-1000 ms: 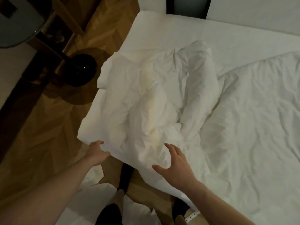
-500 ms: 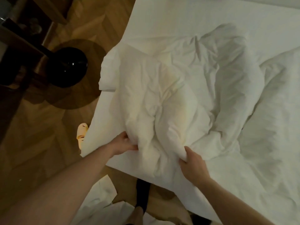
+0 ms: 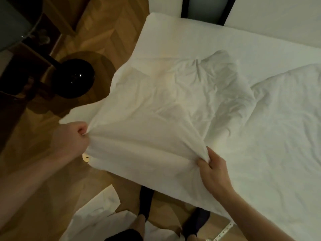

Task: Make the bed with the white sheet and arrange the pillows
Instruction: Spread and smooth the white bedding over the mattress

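Dim room w/ herringbone wood floor (image 3: pixel 31 129); a bed (image 3: pixel 208 37) w/ white mattress fills the right side, a round black object (image 3: pixel 73 79) on the floor to its left. Person stands at the bed's near corner, left hand (image 3: pixel 71 140) and right hand (image 3: pixel 212 171) apart, each gripping a bunch of the white sheet (image 3: pixel 156 119), stretched between them over the corner. Crumpled bedding (image 3: pixel 286 110) lies further right on the mattress; more white cloth (image 3: pixel 97 216) on the floor by the feet.

A black round stool (image 3: pixel 73 79) stands on the wooden floor (image 3: pixel 34 129) near white cloth (image 3: pixel 97 214).
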`<state>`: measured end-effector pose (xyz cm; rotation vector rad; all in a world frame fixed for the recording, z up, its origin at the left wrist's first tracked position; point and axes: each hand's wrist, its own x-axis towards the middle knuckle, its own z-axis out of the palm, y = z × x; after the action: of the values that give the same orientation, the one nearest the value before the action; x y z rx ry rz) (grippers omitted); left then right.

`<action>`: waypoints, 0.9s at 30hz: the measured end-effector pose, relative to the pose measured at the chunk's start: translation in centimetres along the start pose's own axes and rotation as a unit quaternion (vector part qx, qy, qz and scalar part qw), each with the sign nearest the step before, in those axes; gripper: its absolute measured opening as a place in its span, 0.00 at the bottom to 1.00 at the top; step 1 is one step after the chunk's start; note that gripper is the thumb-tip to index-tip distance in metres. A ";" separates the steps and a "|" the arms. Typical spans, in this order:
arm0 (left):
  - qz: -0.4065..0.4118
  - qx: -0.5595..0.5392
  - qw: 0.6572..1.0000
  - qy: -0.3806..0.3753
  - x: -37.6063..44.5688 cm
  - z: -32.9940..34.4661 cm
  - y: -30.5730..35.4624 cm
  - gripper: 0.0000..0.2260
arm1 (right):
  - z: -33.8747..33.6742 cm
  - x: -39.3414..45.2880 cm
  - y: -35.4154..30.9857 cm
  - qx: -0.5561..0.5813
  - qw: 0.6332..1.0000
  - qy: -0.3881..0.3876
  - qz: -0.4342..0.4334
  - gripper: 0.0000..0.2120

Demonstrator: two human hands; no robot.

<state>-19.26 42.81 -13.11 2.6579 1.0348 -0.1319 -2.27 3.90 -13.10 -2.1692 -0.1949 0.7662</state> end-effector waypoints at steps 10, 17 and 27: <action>-0.006 0.300 0.860 -0.412 -8.5 4.1 -2.0 0.05 | 3.2 -2.0 6.8 -0.255 0.930 -0.264 0.032 0.25; 0.008 0.115 0.922 -0.370 -4.0 8.6 9.8 0.05 | -3.1 1.8 9.9 -0.234 0.955 -0.169 0.075 0.30; 0.040 0.041 0.977 -0.207 15.6 19.1 20.8 0.21 | -3.6 21.4 12.4 -0.203 0.974 0.043 0.092 0.43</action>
<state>6.62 32.71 -29.51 2.5765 0.7971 -0.6902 15.59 1.49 -30.39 -2.6318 -0.1127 0.7856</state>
